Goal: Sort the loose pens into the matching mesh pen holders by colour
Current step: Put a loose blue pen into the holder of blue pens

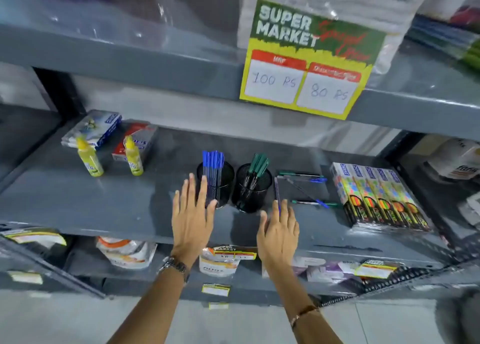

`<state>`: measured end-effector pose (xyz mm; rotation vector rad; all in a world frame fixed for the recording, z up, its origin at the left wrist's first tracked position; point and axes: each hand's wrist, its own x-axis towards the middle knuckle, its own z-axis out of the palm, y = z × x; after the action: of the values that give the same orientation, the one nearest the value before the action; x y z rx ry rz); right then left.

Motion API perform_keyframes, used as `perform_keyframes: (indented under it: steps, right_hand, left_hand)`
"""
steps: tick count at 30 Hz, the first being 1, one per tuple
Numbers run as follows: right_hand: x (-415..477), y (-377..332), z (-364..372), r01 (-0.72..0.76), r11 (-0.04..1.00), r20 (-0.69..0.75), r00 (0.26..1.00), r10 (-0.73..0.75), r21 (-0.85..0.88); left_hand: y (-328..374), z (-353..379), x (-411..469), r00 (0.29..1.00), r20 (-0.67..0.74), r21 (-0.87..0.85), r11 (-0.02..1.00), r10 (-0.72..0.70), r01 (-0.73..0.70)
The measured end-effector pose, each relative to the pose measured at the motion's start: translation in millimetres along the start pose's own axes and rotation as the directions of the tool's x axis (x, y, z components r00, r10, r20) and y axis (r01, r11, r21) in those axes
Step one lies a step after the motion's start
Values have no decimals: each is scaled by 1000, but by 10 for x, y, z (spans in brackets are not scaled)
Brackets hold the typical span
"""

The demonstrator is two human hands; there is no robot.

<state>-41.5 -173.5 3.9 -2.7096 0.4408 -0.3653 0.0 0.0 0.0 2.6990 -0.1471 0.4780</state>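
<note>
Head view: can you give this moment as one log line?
left hand open | right hand open, on blue pen | loose pens remain

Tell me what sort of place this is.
Most likely a shop's stationery aisle. A "Super Market" offer sign with MRP 100 Rs and a discount of 80 Rs hangs from a grey metal shelf, small price tags line the shelf edge, and boxed stationery packs stand in rows.

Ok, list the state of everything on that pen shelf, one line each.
left holder: upright, holds blue pens
right holder: upright, holds green pens
loose pens: lying flat on the shelf, right of the holders, unsorted
left hand: open, flat, holds nothing, beside the left holder
right hand: fingers spread, a blue pen at them; grip unclear
glue bottles: two, upright, capped
marker packs: lying in a row, sealed
</note>
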Motion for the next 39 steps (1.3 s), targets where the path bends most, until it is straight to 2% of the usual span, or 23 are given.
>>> perform_keyframes:
  steps: [3,7,12,15,22,25,27,31,35,37,39]
  right_hand:
    - [46,67,106,-49,998,-56,997,47,-31]
    - [96,153,225,-83,996,-112,990,80,-23]
    - [193,210,243,-85,996,-144,986,80,-25]
    - [246,231,250,-88,996,-163,983,82,-28]
    - [298,220,292,-100,995,-234,968,94,-16]
    - [285,185,273,-87,996,-333,938,92,31]
    - [258,125,183,-60,990,-415,903,107,125]
    - [289,-114,-237,5,888,-536,799,274,461]
    - [532,-450,-820,242,776,-681,666,304,583]
    - [650,-677,-1031,339,693,-674,681,287,637]
    - [739,-933,-1098,383,588,-615,744,261,713]
  left_hand:
    - [-86,25,55,998,-35,-41,998,-45,44]
    - [-223,157,-25,997,54,8,998,-55,55]
    - [-310,235,9,975,155,80,985,-162,151]
    - [-330,281,29,967,205,162,980,-148,116]
    - [-349,286,33,969,221,203,977,-107,61]
    - [-348,276,23,968,231,208,977,-95,46]
    - [-350,279,21,966,243,216,976,-86,32]
    - [-353,277,8,966,247,209,977,-80,28]
    - [-339,246,17,970,227,166,985,-91,53]
    - [-337,244,12,962,258,146,988,-85,48]
    - [-357,248,3,962,262,130,991,-76,43]
